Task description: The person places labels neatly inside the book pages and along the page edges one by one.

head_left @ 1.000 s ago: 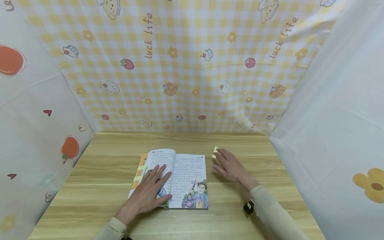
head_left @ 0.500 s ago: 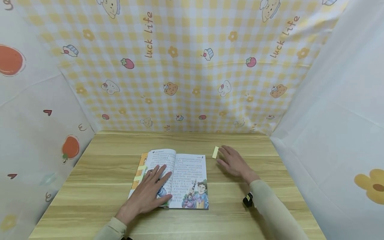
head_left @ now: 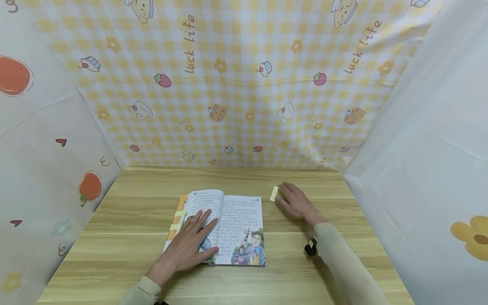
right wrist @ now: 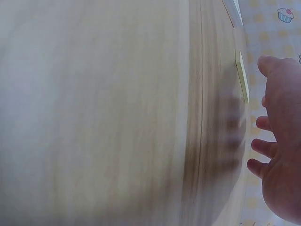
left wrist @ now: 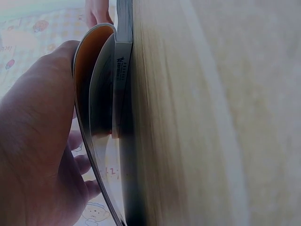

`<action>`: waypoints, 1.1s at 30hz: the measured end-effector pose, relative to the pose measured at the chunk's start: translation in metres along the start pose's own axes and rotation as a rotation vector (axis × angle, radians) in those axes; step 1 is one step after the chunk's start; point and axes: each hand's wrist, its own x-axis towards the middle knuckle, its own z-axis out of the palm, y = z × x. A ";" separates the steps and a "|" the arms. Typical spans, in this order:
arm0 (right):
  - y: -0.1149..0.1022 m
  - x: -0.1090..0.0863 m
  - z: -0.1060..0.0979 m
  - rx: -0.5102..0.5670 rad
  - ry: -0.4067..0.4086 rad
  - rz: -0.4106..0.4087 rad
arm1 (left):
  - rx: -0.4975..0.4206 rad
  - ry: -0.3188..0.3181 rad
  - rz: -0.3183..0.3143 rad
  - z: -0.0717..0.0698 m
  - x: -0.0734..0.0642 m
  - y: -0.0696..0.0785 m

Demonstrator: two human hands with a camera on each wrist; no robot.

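An open book (head_left: 242,212) lies on the table, its right page showing text and a drawn figure. My left hand (head_left: 188,241) rests spread on the left page, holding it down. In the left wrist view, that hand (left wrist: 42,132) lies along the bowed outer leaf of the book (left wrist: 96,80). A small pale-yellow pad of sticky notes (head_left: 274,193) sits right of the book. Just right of the pad, my right hand (head_left: 297,203) hovers with fingers loosely bent. The right wrist view shows those fingers apart from the pad (right wrist: 242,75), holding nothing.
Yellow sticky tabs (head_left: 178,220) stick out at the book's left edge. The wood-grain table (head_left: 133,212) ends at a checked cloth (head_left: 244,127) behind, with white cloth (head_left: 427,169) hanging at the right side.
My right hand has moved away to the right and slightly back from the sticky notes, leaving the pad uncovered. The left hand and the book have stayed in place.
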 end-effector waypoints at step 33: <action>-0.008 0.015 0.012 -0.032 0.009 -0.046 | -0.030 -0.007 -0.014 -0.001 -0.002 -0.001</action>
